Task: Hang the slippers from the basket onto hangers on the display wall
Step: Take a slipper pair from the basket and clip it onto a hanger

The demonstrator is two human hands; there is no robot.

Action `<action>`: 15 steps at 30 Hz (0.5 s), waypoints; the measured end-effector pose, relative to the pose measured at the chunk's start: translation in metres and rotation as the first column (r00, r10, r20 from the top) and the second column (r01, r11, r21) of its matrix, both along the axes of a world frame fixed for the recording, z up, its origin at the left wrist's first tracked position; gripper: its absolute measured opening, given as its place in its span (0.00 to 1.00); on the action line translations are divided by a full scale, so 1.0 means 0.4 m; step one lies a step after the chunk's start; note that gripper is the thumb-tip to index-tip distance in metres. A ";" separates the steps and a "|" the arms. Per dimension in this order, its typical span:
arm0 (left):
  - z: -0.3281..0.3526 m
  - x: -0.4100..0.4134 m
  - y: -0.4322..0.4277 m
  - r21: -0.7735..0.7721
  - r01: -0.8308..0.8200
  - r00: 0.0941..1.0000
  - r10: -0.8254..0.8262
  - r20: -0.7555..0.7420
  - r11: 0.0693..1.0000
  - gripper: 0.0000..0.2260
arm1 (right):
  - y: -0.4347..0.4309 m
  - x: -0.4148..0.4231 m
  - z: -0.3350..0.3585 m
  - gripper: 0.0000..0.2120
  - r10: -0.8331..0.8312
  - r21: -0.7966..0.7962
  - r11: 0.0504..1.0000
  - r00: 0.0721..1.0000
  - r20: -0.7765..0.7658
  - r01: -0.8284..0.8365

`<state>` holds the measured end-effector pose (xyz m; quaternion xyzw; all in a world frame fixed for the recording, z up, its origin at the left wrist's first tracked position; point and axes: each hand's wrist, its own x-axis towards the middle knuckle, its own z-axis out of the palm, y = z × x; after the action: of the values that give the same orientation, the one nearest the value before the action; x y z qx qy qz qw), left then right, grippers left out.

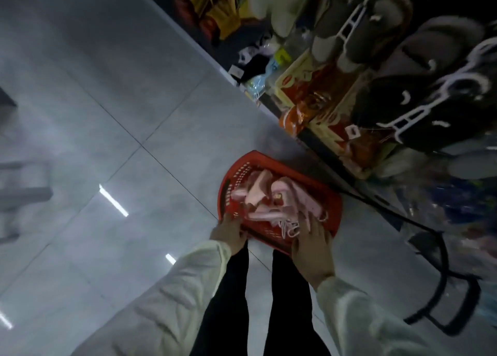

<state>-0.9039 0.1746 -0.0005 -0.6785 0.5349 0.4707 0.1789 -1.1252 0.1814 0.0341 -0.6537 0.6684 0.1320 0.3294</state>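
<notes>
A red plastic basket (236, 178) sits on the grey tiled floor in front of my legs. Several pink slippers (261, 191) and white hangers (289, 227) lie inside it. My left hand (230, 233) grips the basket's near-left rim, fingers curled over the edge. At the near-right side my right hand (313, 244) reaches into the basket with its fingers among the slippers and hangers; whether it holds one is hidden. On the display wall (403, 67) at the upper right hang grey and black slippers on white hangers (349, 24).
A low shelf with boxed and bagged goods (309, 97) runs along the base of the display wall. A black wire frame (443, 296) stands on the floor at the right. Open tiled floor (121, 140) stretches to the left.
</notes>
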 end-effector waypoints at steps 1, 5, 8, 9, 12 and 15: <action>-0.050 0.000 0.012 0.040 -0.039 0.999 0.039 0.007 0.998 0.22 | 0.009 -0.010 -0.058 0.39 -0.002 0.045 0.999 1.000 -0.022 0.003; -0.213 0.003 0.039 0.092 -0.100 0.995 0.101 -0.007 0.991 0.20 | 0.001 -0.021 -0.246 0.32 -0.066 0.207 0.975 0.997 -0.050 0.075; -0.336 0.009 0.051 0.130 -0.085 0.996 0.085 0.004 0.988 0.23 | -0.035 -0.020 -0.395 0.28 -0.172 0.230 0.960 0.985 0.024 0.162; -0.365 0.006 0.048 0.130 -0.082 0.997 0.082 0.001 0.988 0.26 | -0.047 -0.018 -0.436 0.27 -0.189 0.239 0.956 0.980 0.063 0.169; -0.419 -0.008 0.016 0.141 -0.078 0.997 0.081 -0.018 0.987 0.24 | -0.086 -0.008 -0.547 0.25 -0.221 0.302 0.935 0.972 0.083 0.187; -0.457 -0.024 -0.017 0.124 -0.053 0.997 0.059 -0.044 0.991 0.22 | -0.114 0.016 -0.635 0.26 -0.217 0.336 0.925 0.973 0.082 0.178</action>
<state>-0.9136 0.1678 -0.1832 -0.6696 0.4897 0.5236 0.1939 -1.1189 0.1359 -0.2200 -0.5260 0.6794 0.1678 0.4834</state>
